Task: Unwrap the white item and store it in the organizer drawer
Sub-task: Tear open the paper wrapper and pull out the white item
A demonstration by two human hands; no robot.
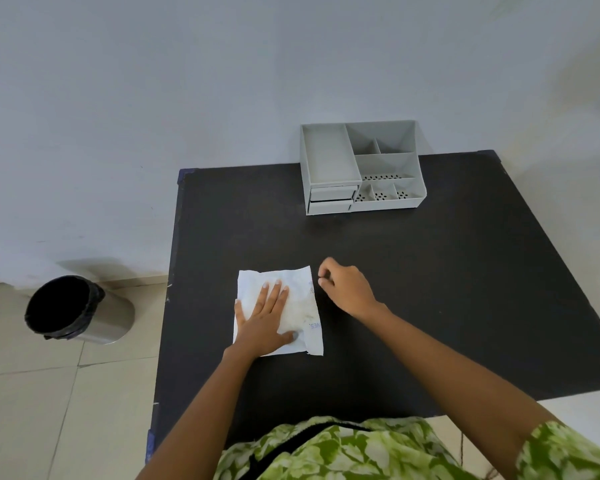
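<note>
A white wrapped packet (302, 299) lies flat on the black table (430, 289), near its left side. My left hand (265, 318) presses flat on the packet with fingers spread. My right hand (345, 287) hovers just beside the packet's upper right corner, fingers curled in a pinch; whether it holds anything I cannot tell. A grey organizer (361, 166) stands at the table's far edge, with open compartments on top and two small drawers (331, 199) at its front left, both closed.
A metal bin with a black liner (73, 310) stands on the tiled floor to the left of the table. A pale wall rises behind the table. My green patterned clothing (343, 452) shows at the bottom.
</note>
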